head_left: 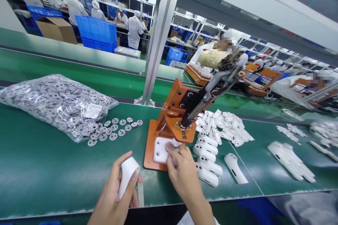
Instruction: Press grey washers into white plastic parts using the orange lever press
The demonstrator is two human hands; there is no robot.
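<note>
My left hand (116, 190) is wrapped round a white plastic shell (129, 172), whose open, ring-like end faces up. My right hand (183, 172) reaches under the head of an orange hand press (182, 126). Its fingers are pinched together over the white fixture block (160, 151) on the press base; what they hold, if anything, is hidden. Just right of that hand lies a row of several white plastic housings (208, 161) with dark holes. One more housing (235, 168) lies apart, farther right.
A clear bag of grey discs (58, 102) lies at the left, with loose discs (113, 128) spilled beside it. Behind the housings is a pile of small white parts (224, 124). The press lever (213, 77) leans up to the right. A metal post (160, 42) stands behind. Co-workers sit beyond.
</note>
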